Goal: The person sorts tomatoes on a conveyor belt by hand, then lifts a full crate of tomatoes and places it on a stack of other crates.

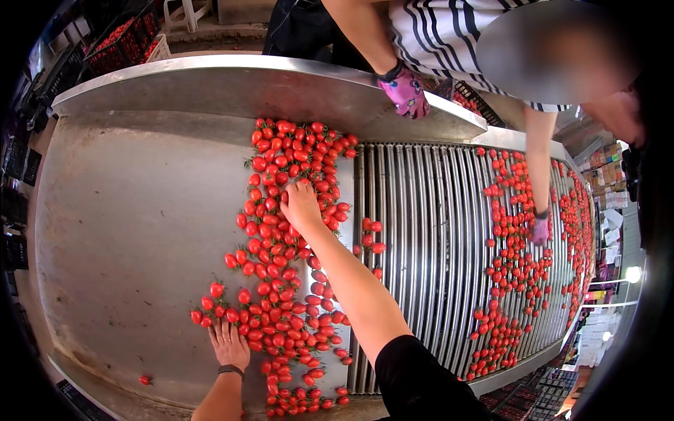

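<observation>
The left hand (228, 344) lies flat, palm down and fingers spread, on the smooth sheet-metal table (133, 224), its fingertips touching the lower left edge of the tomato pile (288, 266); it grips nothing. A dark band sits on its wrist. The right hand (300, 205) reaches farther out, fingers curled down into the middle of the pile, in contact with the fruit; whether any is held under the fingers cannot be told. Its forearm is bare, with a black sleeve at the lower edge. The tomatoes are small, glossy, red and oval, many with green calyxes, and lie one deep in a long band on the metal, just left of the roller bed (428, 245). A single stray tomato (144, 379) lies apart near the lower left rim. The roller bed consists of parallel bright cylindrical bars; a few tomatoes rest on its left part and a dense strip on its right. Across the table a person in a striped shirt (435, 31) wears pink patterned gloves: one gloved hand (405, 93) on the raised metal rim, the other (540, 228) among the tomatoes on the rollers.
</observation>
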The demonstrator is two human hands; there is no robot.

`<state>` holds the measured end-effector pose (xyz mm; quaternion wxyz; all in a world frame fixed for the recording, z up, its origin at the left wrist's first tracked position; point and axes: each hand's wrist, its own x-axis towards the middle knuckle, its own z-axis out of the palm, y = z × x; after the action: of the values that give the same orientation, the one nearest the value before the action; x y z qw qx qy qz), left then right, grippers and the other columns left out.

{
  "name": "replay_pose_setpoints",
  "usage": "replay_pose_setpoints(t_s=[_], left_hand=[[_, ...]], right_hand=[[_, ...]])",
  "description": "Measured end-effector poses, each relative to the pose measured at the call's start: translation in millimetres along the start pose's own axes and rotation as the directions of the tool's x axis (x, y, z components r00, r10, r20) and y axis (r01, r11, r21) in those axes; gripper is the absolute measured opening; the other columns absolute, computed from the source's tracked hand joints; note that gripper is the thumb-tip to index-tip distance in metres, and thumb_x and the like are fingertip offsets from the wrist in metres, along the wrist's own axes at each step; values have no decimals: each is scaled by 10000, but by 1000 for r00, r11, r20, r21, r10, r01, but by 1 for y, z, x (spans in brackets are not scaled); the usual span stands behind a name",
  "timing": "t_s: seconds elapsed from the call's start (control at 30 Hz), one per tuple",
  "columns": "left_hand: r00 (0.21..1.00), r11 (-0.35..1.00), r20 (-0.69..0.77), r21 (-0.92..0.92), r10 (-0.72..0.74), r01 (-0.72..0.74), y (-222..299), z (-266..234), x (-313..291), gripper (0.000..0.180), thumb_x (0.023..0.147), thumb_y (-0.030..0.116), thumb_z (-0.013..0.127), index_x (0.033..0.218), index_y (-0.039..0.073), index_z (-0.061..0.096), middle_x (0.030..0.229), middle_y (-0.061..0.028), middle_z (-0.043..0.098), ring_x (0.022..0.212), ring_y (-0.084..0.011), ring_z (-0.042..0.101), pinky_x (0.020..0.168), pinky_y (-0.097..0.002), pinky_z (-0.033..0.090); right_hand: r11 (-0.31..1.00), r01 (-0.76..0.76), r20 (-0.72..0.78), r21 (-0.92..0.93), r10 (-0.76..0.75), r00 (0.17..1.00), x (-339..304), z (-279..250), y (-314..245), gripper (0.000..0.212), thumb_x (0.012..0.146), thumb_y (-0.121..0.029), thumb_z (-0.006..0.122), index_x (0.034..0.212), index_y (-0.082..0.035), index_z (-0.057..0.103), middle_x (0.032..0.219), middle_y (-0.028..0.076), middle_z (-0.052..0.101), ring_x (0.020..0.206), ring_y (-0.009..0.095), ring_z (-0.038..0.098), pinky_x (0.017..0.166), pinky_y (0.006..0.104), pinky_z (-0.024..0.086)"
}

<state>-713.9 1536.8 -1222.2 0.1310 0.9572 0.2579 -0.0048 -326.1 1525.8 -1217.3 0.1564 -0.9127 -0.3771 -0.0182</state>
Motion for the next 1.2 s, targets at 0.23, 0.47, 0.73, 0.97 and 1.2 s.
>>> replay_pose_setpoints(t_s=[0.23,0.47,0.73,0.97,1.2], left_hand=[[1000,1000,-12,-10,2,-2,-4,1,-1,378,770,158,483,1109,-6,469,1276,-166,367,1240,-358,280,1029,-539,193],[1000,999,-10,-34,4,-4,-4,3,1,380,770,152,481,1109,-17,463,1258,-176,366,1244,-365,262,1036,-538,173],[1000,1000,-12,-15,-15,14,-9,7,-3,399,750,172,509,1118,23,470,1303,-149,354,1242,-355,287,1019,-548,206],[1000,1000,-11,-30,1,-2,-6,10,-2,399,745,181,515,1115,37,476,1306,-136,346,1245,-347,279,1016,-547,216],[1000,1000,-12,2,-13,13,-9,8,-2,398,740,186,521,1101,23,484,1277,-138,369,1229,-352,299,1013,-548,222]], right_hand=[[155,-466,341,871,492,801,-41,-41,37,259,797,-114,594,988,-25,445,767,50,539,619,120,547,543,252,440],[966,-257,445,-32,244,861,-10,-48,43,251,814,-219,474,1040,-129,532,855,106,631,816,276,610,689,400,483],[962,50,-90,270,-26,996,61,-47,32,209,829,-167,502,1019,-92,543,872,93,601,783,274,596,676,362,479],[998,-49,308,-27,55,950,81,-10,85,400,791,-363,366,1005,-84,559,995,180,579,923,362,535,826,414,416],[987,-144,175,-67,153,972,38,-60,101,294,762,-66,470,1034,-101,575,1083,106,555,943,297,558,787,382,457]])
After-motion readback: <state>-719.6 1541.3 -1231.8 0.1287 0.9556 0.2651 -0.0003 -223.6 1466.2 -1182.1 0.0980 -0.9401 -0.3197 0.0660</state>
